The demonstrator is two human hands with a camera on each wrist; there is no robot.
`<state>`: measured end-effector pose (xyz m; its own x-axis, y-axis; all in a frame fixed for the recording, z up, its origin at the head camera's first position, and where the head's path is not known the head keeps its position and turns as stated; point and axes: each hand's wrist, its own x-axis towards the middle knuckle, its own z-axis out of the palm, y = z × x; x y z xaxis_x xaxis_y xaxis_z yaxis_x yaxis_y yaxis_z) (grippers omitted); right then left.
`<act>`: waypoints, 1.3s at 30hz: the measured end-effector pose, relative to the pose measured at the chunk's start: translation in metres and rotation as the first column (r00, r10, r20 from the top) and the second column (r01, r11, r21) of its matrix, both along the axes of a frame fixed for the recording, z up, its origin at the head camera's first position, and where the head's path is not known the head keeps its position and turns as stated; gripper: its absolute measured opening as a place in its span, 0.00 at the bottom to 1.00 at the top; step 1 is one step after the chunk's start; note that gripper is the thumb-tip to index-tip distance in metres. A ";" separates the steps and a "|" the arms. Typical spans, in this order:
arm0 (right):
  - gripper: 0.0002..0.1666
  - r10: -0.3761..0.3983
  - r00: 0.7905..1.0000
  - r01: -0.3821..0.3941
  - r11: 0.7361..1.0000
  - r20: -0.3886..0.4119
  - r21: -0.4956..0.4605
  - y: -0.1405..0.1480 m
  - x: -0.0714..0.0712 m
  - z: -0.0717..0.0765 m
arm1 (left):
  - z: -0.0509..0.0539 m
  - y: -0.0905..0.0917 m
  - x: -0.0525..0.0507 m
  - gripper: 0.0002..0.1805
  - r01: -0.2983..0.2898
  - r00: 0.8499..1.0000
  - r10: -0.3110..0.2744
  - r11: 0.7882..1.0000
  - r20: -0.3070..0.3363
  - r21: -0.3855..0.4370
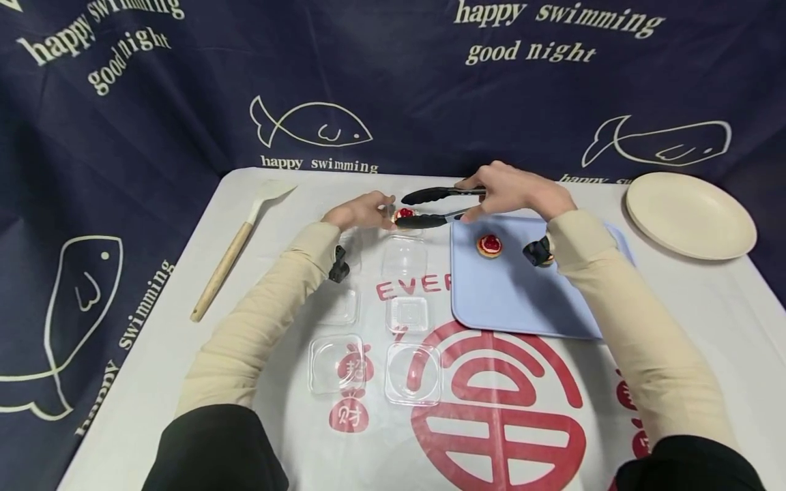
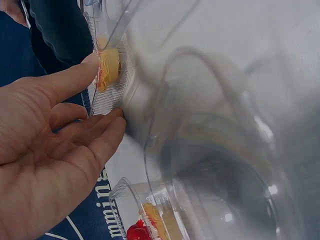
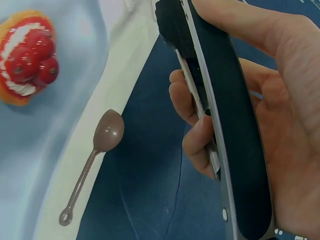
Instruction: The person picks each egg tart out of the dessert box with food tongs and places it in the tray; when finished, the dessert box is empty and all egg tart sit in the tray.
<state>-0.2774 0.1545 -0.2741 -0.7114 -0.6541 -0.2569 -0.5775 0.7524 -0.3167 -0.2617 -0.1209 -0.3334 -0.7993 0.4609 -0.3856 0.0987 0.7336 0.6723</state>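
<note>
My right hand (image 1: pixel 506 189) grips black-and-metal tongs (image 1: pixel 432 196), whose two tips stand apart near a small fruit tart (image 1: pixel 404 213) with red berries. That tart sits in a clear plastic box (image 2: pixel 111 103). My left hand (image 1: pixel 362 210) holds the box by its side, thumb and fingertips touching the wall. A raised clear lid (image 2: pixel 220 150) fills much of the left wrist view. Below the hand there, a second tart (image 2: pixel 139 231) lies in another clear box. On the blue tray (image 1: pixel 516 307) lies a tart (image 1: pixel 489 246); another (image 1: pixel 548 260) is mostly hidden by my right wrist camera.
Several clear boxes (image 1: pixel 413 374) stand in two columns between my arms. A spatula (image 1: pixel 227 266) with a wooden handle lies at the left. At the back right is a beige plate (image 1: pixel 690 215). The right wrist view shows a brown spoon (image 3: pixel 108 132) near the table edge.
</note>
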 end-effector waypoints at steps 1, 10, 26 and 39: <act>0.42 0.008 1.000 -0.008 1.000 -0.003 0.007 -0.002 -0.001 0.001 | 0.000 0.000 0.000 0.17 -0.003 1.000 0.003 1.000 0.005 0.000; 0.42 0.019 1.000 -0.020 0.998 0.018 0.060 -0.015 -0.007 0.006 | 0.002 0.001 0.000 0.12 0.003 0.999 -0.002 1.000 0.033 -0.013; 0.36 -0.013 0.997 0.013 1.000 -0.080 -0.001 -0.012 0.010 -0.010 | 0.000 0.003 0.002 0.08 -0.022 0.999 0.022 1.000 0.033 -0.009; 0.35 -0.064 0.988 0.029 0.970 -0.138 -0.240 0.063 0.054 -0.008 | 0.003 0.002 0.004 0.20 -0.017 1.000 0.017 1.000 0.020 -0.002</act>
<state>-0.2236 0.2171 -0.2817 -0.7607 -0.6490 0.0090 -0.5961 0.6931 -0.4053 -0.2580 -0.1187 -0.3305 -0.7989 0.4468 -0.4028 0.0726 0.7363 0.6728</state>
